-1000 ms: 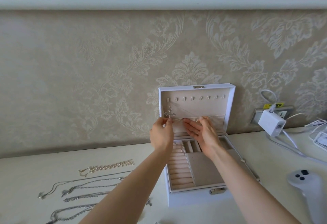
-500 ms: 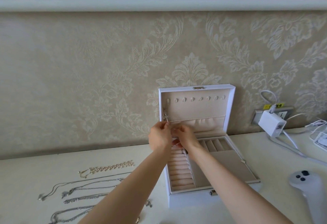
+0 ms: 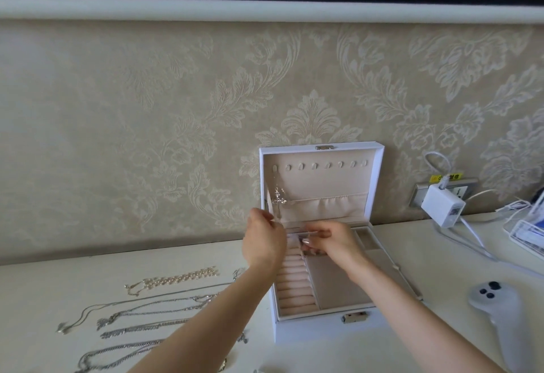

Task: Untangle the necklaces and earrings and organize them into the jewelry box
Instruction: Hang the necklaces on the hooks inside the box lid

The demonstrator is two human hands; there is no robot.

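Right hand, shift: the right hand [image 3: 335,244] was brought down from the lid pocket to the rear of the tray, and its formerly spread palm was curled closed.
Table [image 3: 73,284]: most of the work was judged undone, since the loose pieces were all laid out at the left, well apart from the box.
Jewelry box [image 3: 309,332]: it was stood open, its lid [image 3: 379,184] leaned back against the wall. The ring rolls and the compartments that could be seen were bare.
Silver chains [image 3: 153,306]: several were laid in separate rows, apparently untangled but not yet stored.
Pearl strand [image 3: 176,279]: it was laid beyond the chains, also unstored.
Cross necklace [image 3: 278,197]: it was hung on the leftmost lid hook, the only piece seen placed.
Earrings: none could be made out.
Left hand [image 3: 263,244]: it was raised at the box's left rear corner, thumb and forefinger pinched on the hanging chain's lower run.
Right hand, pose: it was held just beside the left, fingertips drawn to the thumb. Whether chain was held between them could not be told.
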